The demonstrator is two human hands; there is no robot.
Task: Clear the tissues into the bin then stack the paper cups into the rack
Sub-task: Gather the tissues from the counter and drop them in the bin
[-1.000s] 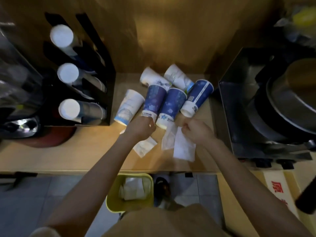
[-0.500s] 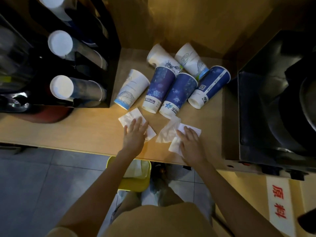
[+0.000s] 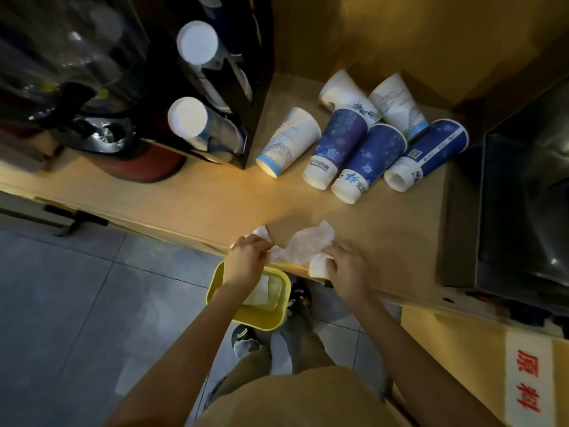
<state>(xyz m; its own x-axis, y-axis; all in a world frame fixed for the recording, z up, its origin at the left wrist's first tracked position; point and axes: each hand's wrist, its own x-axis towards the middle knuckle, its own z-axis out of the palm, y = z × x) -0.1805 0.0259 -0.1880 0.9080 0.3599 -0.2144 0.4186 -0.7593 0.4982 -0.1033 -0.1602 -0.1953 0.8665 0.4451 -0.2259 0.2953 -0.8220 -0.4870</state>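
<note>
Both hands (image 3: 246, 257) (image 3: 345, 266) are bunching tissues (image 3: 303, 246) at the worktop (image 3: 200, 192) edge, clearing; next, dropping them into the bin (image 3: 215, 282) just below.

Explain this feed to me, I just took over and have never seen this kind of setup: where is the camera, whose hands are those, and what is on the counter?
There is no machine here. The camera sits on a person's head and looks down, so the two bare arms coming up from the bottom are that person's own. The left hand and the right hand are both at the near edge of the wooden counter, each gripping crumpled white tissues. Directly below the edge, on the floor, stands a yellow bin with some white paper already inside. Further back on the counter six paper cups lie on their sides: three blue, three mostly white. To their left is a black rack that already holds stacks of cups lying flat. A dark appliance fills the right side.
</note>
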